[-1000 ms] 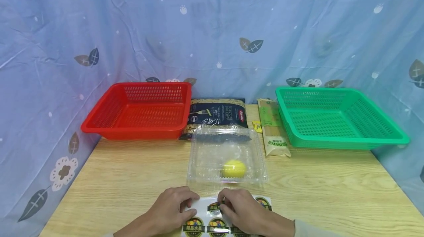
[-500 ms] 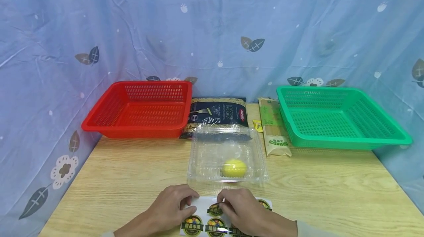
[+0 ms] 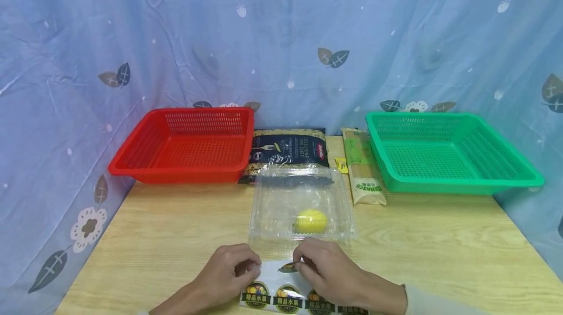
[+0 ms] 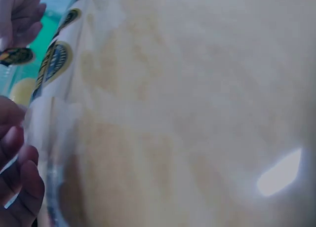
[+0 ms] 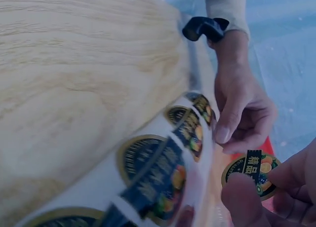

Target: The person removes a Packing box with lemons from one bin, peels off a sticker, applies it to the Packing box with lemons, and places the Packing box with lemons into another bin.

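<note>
My right hand (image 3: pixel 327 273) pinches a round black-and-gold fruit sticker (image 3: pixel 288 268) between thumb and forefinger. In the right wrist view the sticker (image 5: pixel 251 173) appears raised off the backing, its printed face showing. My left hand (image 3: pixel 226 273) holds the white sticker sheet (image 3: pixel 273 271) by its upper left corner; in the right wrist view the left thumb lies along the edge of the bent sheet. Several more stickers remain in a row on the sheet. Just beyond the hands, a clear plastic clamshell box (image 3: pixel 274 212) covers or contains a yellow round fruit (image 3: pixel 311 221).
A red basket (image 3: pixel 189 177) stands at the back left, a green basket (image 3: pixel 448 187) at the back right. Between them lie a dark pasta bag (image 3: pixel 288 148), a small yellow packet (image 3: pixel 341 165) and a noodle pack (image 3: pixel 364 168). A patterned blue curtain (image 3: pixel 281 36) hangs behind.
My right hand has risen slightly away from me with the sticker, which now tilts up from the sheet. My left hand stays at the sheet's corner.
</note>
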A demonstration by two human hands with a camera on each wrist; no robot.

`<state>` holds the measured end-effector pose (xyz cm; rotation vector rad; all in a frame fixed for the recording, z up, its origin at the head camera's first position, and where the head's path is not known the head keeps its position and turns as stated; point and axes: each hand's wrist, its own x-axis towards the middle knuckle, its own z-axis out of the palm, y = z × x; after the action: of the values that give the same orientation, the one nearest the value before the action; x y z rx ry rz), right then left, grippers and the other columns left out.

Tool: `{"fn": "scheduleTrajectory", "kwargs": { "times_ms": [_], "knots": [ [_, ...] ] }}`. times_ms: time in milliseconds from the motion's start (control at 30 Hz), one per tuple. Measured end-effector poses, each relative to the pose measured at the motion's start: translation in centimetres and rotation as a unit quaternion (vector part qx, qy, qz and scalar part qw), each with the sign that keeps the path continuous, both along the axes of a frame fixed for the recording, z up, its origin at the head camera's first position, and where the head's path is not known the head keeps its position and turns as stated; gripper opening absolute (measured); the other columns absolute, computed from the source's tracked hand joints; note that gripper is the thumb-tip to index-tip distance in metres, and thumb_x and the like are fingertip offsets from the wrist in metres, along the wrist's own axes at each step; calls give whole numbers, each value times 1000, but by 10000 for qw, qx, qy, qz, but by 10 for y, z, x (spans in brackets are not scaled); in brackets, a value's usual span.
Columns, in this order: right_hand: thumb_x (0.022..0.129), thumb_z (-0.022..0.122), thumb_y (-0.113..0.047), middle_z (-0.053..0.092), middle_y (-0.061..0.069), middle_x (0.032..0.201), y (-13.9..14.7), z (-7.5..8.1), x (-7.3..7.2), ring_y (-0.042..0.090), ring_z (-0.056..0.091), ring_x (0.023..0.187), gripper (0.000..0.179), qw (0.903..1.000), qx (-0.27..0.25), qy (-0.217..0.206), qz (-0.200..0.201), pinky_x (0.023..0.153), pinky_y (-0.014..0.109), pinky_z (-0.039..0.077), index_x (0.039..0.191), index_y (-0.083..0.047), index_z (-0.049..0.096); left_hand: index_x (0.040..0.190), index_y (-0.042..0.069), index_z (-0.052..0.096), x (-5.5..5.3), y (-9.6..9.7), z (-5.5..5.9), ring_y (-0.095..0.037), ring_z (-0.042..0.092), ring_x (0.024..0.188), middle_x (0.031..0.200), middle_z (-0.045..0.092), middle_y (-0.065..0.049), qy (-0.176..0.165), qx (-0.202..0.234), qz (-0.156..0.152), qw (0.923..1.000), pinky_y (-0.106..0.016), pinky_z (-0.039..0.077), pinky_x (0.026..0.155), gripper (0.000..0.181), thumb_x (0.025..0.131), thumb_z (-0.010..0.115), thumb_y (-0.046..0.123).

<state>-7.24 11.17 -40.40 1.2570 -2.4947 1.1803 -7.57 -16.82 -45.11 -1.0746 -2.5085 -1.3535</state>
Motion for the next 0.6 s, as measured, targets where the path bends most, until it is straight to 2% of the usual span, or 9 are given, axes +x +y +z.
{"fn": "scheduleTrajectory", "kwargs": {
  "times_ms": [133, 200, 433, 600],
  "knots": [
    [95, 59, 3, 54, -11, 86, 3, 8, -2, -6, 47, 70, 18, 9999, -88, 41, 65, 59, 6, 42, 94, -15, 59, 89, 19, 72, -5, -2, 6, 4, 50, 64, 76, 62, 12, 3, 563, -105, 9984, -17, 47, 50, 24, 83, 75, -5],
    [96, 58, 3, 53, -10, 88, 4, 10, -2, -6, 48, 69, 18, 9999, -131, -42, 28, 58, 7, 44, 96, -15, 58, 87, 19, 71, -7, -3, 11, 4, 50, 63, 74, 62, 10, 136, 706, -96, 9974, -17, 46, 49, 25, 83, 74, -6],
    [96, 58, 1, 49, -12, 89, 5, 17, -3, -7, 39, 62, 19, 9993, -138, -162, -298, 52, 12, 41, 97, -18, 55, 81, 14, 69, -14, 4, 30, 4, 47, 61, 66, 59, 6, 704, 1243, -260, 9894, -12, 42, 47, 26, 80, 70, -12],
    [99, 56, -1, 46, -13, 86, 7, 21, -5, -7, 37, 60, 19, 9992, -93, -120, -364, 51, 12, 39, 96, -19, 53, 85, 16, 69, -16, 19, 42, 3, 48, 63, 69, 60, 6, 742, 1386, -402, 9868, -11, 43, 48, 27, 82, 69, -11]
  ]
}}
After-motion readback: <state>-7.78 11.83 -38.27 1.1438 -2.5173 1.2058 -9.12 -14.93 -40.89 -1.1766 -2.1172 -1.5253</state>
